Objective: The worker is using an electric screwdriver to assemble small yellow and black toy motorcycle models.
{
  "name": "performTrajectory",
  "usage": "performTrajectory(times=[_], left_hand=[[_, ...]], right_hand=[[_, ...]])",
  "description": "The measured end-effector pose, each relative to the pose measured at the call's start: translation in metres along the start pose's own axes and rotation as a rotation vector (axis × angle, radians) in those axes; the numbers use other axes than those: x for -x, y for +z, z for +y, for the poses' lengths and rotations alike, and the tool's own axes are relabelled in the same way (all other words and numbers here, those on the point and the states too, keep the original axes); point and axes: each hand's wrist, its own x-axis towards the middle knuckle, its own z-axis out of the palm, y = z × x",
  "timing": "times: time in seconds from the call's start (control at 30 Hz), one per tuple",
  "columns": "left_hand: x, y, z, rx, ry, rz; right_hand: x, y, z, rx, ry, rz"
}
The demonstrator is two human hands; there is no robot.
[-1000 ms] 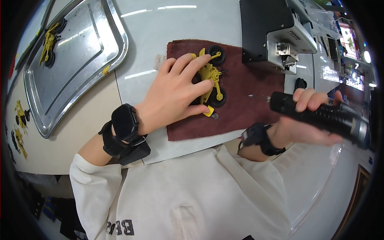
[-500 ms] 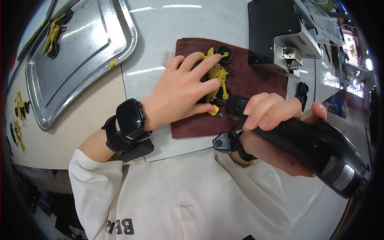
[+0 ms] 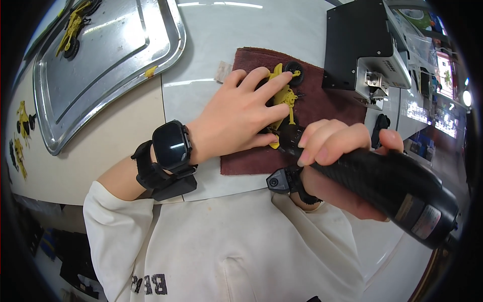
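Observation:
On a dark red cloth point(image 3: 246, 163) lies a yellow toy motorcycle point(image 3: 287, 96) with black wheels, on its side. My left hand point(image 3: 236, 113) reaches over it, gripping it against the cloth with the thumb at its near end and the fingers across its frame. The palm and fingers cover part of the toy. A black electric screwdriver point(image 3: 387, 176) is held in my right hand point(image 3: 339, 143), fingers wrapped round the body. Its nose points at the near wheel end of the toy, close to my left thumb; the bit's tip is hard to make out.
A metal tray point(image 3: 176, 43) at the far left carries another yellow toy motorcycle point(image 3: 73, 30) and a small yellow piece point(image 3: 151, 71). More yellow toy parts point(image 3: 22, 121) lie at the left edge. A black box with a metal front point(image 3: 352, 45) stands right of the cloth.
The screwdriver's nose has come in closer to the toy's near wheel end and covers more of it. My left hand keeps its hold. The whole view has shifted slightly.

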Motion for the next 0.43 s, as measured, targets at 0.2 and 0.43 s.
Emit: performTrajectory(times=[0.2, 0.43], left_hand=[[-0.004, 0.001, 0.0, 0.018, 0.014, -0.027], [-0.001, -0.001, 0.002, 0.018, 0.004, -0.013]], right_hand=[[-0.003, -0.002, -0.001, 0.006, 0.023, -0.017], [0.012, 0.043, -0.039, 0.037, 0.052, -0.02]])
